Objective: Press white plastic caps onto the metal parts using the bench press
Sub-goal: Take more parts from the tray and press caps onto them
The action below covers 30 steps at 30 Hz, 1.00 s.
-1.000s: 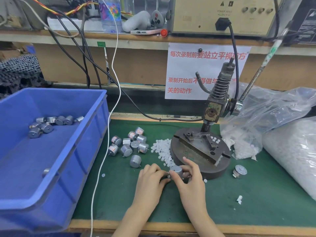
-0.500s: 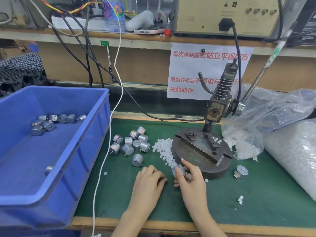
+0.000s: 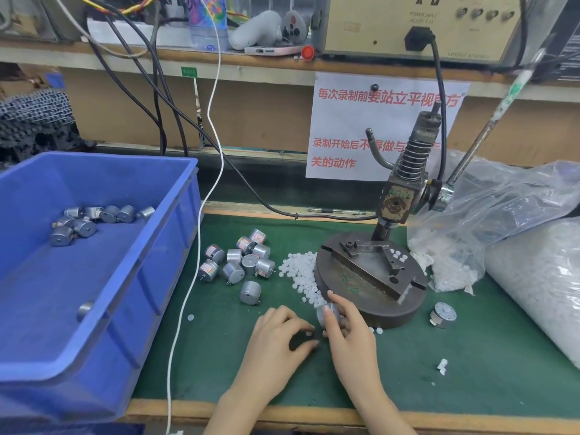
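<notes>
Metal part (image 3: 326, 313) sits pinched in the right grip (image 3: 348, 334), just beside the press (image 3: 370, 296) base, over the green tabletop (image 3: 486, 356). The left grip (image 3: 279, 337) seems to pinch a tiny white cap (image 3: 308, 334) at its fingertips. Small and lightly held, that cap could slip away or seat crooked on the part.

Left grip (image 3: 279, 337) and right grip (image 3: 348, 335) are bare hands on bare forearms (image 3: 381, 403).
</notes>
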Motion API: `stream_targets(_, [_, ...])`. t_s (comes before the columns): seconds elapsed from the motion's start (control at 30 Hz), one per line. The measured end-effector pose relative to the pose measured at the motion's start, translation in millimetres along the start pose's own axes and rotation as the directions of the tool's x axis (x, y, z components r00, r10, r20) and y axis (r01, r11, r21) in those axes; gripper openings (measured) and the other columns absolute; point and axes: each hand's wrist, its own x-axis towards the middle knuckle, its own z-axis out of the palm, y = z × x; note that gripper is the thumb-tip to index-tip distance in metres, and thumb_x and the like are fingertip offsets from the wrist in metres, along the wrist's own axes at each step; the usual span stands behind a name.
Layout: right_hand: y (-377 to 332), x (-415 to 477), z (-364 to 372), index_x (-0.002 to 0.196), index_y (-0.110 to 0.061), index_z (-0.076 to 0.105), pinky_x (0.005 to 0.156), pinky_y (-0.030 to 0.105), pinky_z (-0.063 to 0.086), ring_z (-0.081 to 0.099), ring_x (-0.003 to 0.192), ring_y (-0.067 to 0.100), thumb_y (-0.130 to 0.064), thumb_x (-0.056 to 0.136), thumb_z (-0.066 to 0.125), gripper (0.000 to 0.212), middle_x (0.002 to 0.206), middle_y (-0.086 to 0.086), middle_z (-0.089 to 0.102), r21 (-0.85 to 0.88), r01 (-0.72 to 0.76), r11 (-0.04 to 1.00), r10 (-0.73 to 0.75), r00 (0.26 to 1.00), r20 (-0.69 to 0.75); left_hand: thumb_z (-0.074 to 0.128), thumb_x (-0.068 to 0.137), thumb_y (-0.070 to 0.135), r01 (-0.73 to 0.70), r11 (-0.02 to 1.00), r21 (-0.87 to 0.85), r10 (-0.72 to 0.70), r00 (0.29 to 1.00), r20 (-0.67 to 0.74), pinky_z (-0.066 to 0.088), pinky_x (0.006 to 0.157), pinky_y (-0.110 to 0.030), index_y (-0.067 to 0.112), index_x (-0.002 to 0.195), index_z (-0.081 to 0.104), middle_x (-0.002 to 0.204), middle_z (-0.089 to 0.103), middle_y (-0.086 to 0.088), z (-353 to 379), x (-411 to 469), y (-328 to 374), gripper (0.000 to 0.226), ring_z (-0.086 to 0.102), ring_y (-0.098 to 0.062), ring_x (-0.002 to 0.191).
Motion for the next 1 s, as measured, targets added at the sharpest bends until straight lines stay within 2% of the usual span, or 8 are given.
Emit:
stream_targets(0.1, [-1.0, -0.7, -0.3, 0.101, -0.046, 0.055, 0.082, 0.031, 0.051, 0.064, 0.083, 0.017, -0.026, 0.089, 0.058, 0.023, 0.102, -0.008, 0.067, 0.026, -0.004, 1.0, 0.004, 1.0, 0.0, 0.061, 0.085, 0.038, -0.034, 0.997, 0.074, 0.033, 0.999, 0.005, 0.028, 0.082, -0.018, 0.025, 0.097, 0.067, 0.093, 0.052, 0.009, 3.3, 0.4, -0.7, 0.018, 0.044, -0.011, 0.092])
stream_targets(0.23, [0.6, 0.1, -0.3, 0.102, -0.046, 0.055, 0.079, 0.02, 0.046, 0.063, 0.088, 0.014, -0.026, 0.089, 0.057, 0.024, 0.104, -0.005, 0.066, 0.015, 0.007, 1.0, -0.008, 1.0, 0.022, 0.06, 0.088, 0.032, -0.005, 0.997, 0.071, 0.009, 0.999, -0.047, 0.033, 0.083, -0.023, 0.019, 0.092, 0.066, 0.092, 0.054, 0.005, 4.4, 3.2, -1.3, 0.016, 0.046, -0.014, 0.089])
stream_targets(0.43, [-0.5, -0.9, 1.0, 0.112, -0.035, 0.057, 0.094, 0.042, 0.046, 0.057, 0.107, 0.014, -0.025, 0.093, 0.053, 0.022, 0.113, -0.012, 0.062, -0.052, 0.029, 0.998, -0.028, 0.999, 0.018, 0.058, 0.089, 0.029, 0.007, 0.989, 0.147, 0.0, 0.999, -0.05, 0.038, 0.082, -0.027, 0.014, 0.089, 0.066, 0.089, 0.054, 0.001, 3.7, 3.0, 0.9, 0.017, 0.048, -0.018, 0.087])
stream_targets(0.57, [-2.5, -1.2, 1.9, 0.121, -0.026, 0.057, 0.095, 0.04, 0.044, 0.053, 0.109, 0.007, -0.024, 0.093, 0.053, 0.028, 0.107, -0.033, 0.051, -0.142, 0.085, 0.986, -0.08, 0.996, 0.041, 0.08, 0.068, 0.016, -0.013, 0.976, 0.218, 0.028, 0.997, -0.068, 0.041, 0.062, -0.024, 0.014, 0.066, 0.062, 0.068, 0.055, 0.0, 1.2, 5.0, 9.8, 0.017, 0.054, -0.02, 0.063])
stream_targets(0.67, [-2.6, -1.2, 1.4, 0.122, -0.026, 0.057, 0.094, 0.034, 0.045, 0.056, 0.102, 0.006, -0.025, 0.091, 0.057, 0.031, 0.104, -0.029, 0.055, -0.157, 0.085, 0.984, -0.074, 0.994, 0.075, 0.082, 0.064, 0.014, 0.011, 0.974, 0.225, 0.009, 0.996, -0.09, 0.046, 0.055, -0.028, 0.015, 0.062, 0.06, 0.065, 0.054, 0.0, 1.8, 6.1, 11.6, 0.022, 0.054, -0.019, 0.059])
stream_targets(0.8, [-4.5, 0.2, 0.7, 0.107, -0.04, 0.057, 0.071, 0.014, 0.048, 0.064, 0.074, 0.012, -0.021, 0.085, 0.065, 0.03, 0.081, -0.014, 0.069, -0.087, 0.025, 0.996, -0.015, 0.994, 0.109, 0.063, 0.084, 0.012, 0.12, 0.985, 0.123, -0.106, 0.988, -0.116, 0.044, 0.072, -0.035, 0.006, 0.076, 0.06, 0.082, 0.054, -0.008, 6.1, 6.4, 4.1, 0.011, 0.051, -0.025, 0.077])
stream_targets(0.9, [-2.6, 1.9, 1.0, 0.11, -0.039, 0.057, 0.07, 0.018, 0.049, 0.062, 0.068, 0.015, -0.021, 0.088, 0.061, 0.028, 0.083, -0.011, 0.066, -0.109, 0.043, 0.993, -0.03, 0.992, 0.121, 0.057, 0.089, 0.015, 0.142, 0.989, 0.033, -0.136, 0.979, -0.15, 0.038, 0.079, -0.028, 0.008, 0.086, 0.06, 0.09, 0.051, -0.003, 8.1, 7.1, -0.3, 0.008, 0.046, -0.02, 0.087])
stream_targets(1.0, [-1.1, 6.1, 2.8, 0.117, -0.035, 0.056, 0.071, 0.02, 0.043, 0.054, 0.068, 0.001, -0.022, 0.092, 0.055, 0.028, 0.079, -0.018, 0.053, -0.178, 0.102, 0.979, -0.078, 0.987, 0.139, 0.059, 0.087, 0.013, 0.153, 0.987, -0.04, -0.158, 0.972, -0.172, 0.036, 0.077, -0.021, 0.009, 0.086, 0.062, 0.087, 0.049, 0.003, 7.6, 7.2, -1.1, 0.005, 0.044, -0.015, 0.085])
